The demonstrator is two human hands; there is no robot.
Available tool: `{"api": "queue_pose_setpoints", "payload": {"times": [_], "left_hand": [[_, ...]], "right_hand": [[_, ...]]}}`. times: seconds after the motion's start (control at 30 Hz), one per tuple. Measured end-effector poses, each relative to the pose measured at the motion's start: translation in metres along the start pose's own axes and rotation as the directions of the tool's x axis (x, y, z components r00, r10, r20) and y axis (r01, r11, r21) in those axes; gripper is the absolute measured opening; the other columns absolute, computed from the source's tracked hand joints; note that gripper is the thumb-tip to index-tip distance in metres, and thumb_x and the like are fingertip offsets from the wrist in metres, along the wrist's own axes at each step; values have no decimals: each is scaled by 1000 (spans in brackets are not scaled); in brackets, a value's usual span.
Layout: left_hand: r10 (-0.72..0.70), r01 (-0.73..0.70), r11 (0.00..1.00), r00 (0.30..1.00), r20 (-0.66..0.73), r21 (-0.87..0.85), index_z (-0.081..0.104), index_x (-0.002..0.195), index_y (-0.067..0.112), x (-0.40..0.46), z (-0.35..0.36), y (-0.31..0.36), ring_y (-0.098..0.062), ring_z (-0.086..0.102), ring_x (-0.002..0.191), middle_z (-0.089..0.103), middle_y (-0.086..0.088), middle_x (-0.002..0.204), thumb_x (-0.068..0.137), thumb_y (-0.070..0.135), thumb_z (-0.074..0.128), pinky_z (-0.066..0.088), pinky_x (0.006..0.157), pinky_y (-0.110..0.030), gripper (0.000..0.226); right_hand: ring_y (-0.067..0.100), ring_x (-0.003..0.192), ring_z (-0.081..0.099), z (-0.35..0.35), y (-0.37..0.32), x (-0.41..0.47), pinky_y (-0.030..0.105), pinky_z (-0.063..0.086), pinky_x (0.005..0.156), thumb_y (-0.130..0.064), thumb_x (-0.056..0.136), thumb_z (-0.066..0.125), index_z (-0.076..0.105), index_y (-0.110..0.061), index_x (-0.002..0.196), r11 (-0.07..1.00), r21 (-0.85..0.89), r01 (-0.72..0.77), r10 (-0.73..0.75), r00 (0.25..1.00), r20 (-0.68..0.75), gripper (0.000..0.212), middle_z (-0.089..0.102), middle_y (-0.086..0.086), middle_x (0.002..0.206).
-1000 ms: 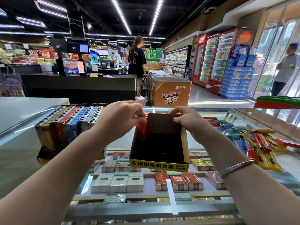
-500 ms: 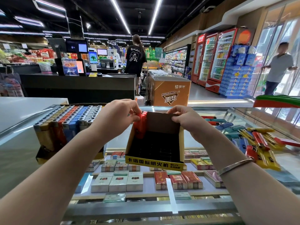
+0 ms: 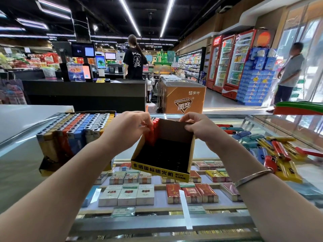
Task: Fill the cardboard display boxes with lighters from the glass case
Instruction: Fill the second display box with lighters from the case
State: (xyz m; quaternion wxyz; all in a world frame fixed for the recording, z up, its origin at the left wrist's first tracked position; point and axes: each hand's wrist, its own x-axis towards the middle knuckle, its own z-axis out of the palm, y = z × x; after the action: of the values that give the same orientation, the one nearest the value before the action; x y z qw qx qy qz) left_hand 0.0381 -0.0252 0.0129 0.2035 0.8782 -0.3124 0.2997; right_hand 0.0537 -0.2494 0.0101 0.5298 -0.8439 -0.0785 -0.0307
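Note:
A yellow cardboard display box (image 3: 162, 169) with a black inside is held tilted above the glass case (image 3: 216, 151). My right hand (image 3: 197, 127) pinches its back right corner. My left hand (image 3: 127, 129) grips red lighters (image 3: 153, 131) standing at the box's back left. A second display box (image 3: 73, 131), full of upright lighters in several colours, sits on the glass to the left. Loose lighters (image 3: 272, 147) in red, blue and yellow lie scattered on the glass at the right.
Cigarette packs (image 3: 127, 193) fill the shelf under the glass. A white counter (image 3: 26, 117) lies at the left. Behind are a black checkout desk (image 3: 83, 93), an orange freezer (image 3: 183, 97), drink fridges and two people standing.
The box has stayed in my hands with a slight tilt change. My left fingers have shifted on the red lighters at the box's back left. The person at the right has stepped further in.

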Motion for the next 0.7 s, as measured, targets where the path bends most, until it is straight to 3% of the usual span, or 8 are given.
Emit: {"api": "queue_pose_setpoints", "payload": {"times": [0.1, 0.2, 0.3, 0.33, 0.4, 0.5, 0.6, 0.7], "left_hand": [[-12, 13, 1000, 1000, -16, 24, 69, 84, 17, -1, 3, 1, -10, 58, 74, 66, 5, 88, 80, 11, 70, 43, 61, -17, 8], [-54, 54, 999, 999, -6, 7, 66, 85, 17, 0, 7, 1, -9, 56, 79, 56, 8, 102, 84, 13, 66, 44, 65, -17, 5], [-173, 184, 968, 982, 79, -170, 60, 86, 22, -1, 10, -1, 0, 58, 72, 57, 7, 104, 88, 9, 60, 46, 61, -12, 13], [-205, 232, 944, 970, 133, -236, 58, 89, 23, -2, 11, -1, -2, 61, 68, 61, 4, 103, 89, 10, 58, 50, 59, -16, 13], [-229, 277, 918, 955, 191, -283, 56, 96, 27, -3, 12, -1, -11, 66, 77, 61, 2, 112, 89, 13, 58, 57, 69, -31, 16], [-263, 322, 862, 944, 199, -391, 47, 102, 39, -2, 14, 2, -12, 65, 80, 56, 5, 116, 83, 17, 65, 57, 69, -28, 34], [-340, 449, 735, 892, 296, -508, 37, 124, 32, 1, 20, 3, -17, 62, 83, 45, 5, 119, 80, 16, 69, 54, 55, -20, 58], [-393, 590, 627, 804, 447, -509, 24, 142, 18, 3, 28, 0, -22, 61, 92, 42, 0, 121, 83, 11, 64, 56, 58, -27, 72]], "right_hand": [[13, 78, 53, 0, 0, 0, 16, 40, 54, 6, 92, 42, 58, -24, 81, 1000, 0, -1, 1, 1000, 9, 35, 57, 2, 88], [14, 79, 52, 0, -1, 0, 19, 40, 57, 6, 92, 42, 58, -22, 81, 1000, 6, 0, 0, 1000, 14, 35, 57, 3, 88], [16, 82, 53, -1, -1, -1, 21, 42, 61, 6, 93, 42, 58, -22, 82, 1000, 13, -4, 3, 1000, 21, 34, 57, 4, 89], [17, 82, 53, -1, 0, 0, 22, 44, 62, 6, 93, 42, 58, -22, 82, 1000, 16, -4, 4, 1000, 18, 34, 57, 4, 89], [18, 79, 53, -1, 1, 0, 25, 44, 63, 5, 93, 43, 59, -23, 81, 1000, 15, 1, -1, 1000, -12, 34, 58, 4, 89], [13, 76, 53, -2, 4, 1, 18, 44, 57, 7, 91, 44, 61, -22, 78, 1000, 18, 25, -23, 995, -94, 36, 58, 1, 86], [20, 91, 55, -4, 5, 2, 26, 49, 73, 9, 88, 45, 62, -22, 75, 999, 32, 28, -23, 988, -151, 38, 60, 3, 91], [24, 102, 54, -4, 6, 1, 38, 48, 93, 8, 88, 48, 63, -23, 74, 999, 30, 22, -17, 986, -168, 37, 61, 7, 100]]}}
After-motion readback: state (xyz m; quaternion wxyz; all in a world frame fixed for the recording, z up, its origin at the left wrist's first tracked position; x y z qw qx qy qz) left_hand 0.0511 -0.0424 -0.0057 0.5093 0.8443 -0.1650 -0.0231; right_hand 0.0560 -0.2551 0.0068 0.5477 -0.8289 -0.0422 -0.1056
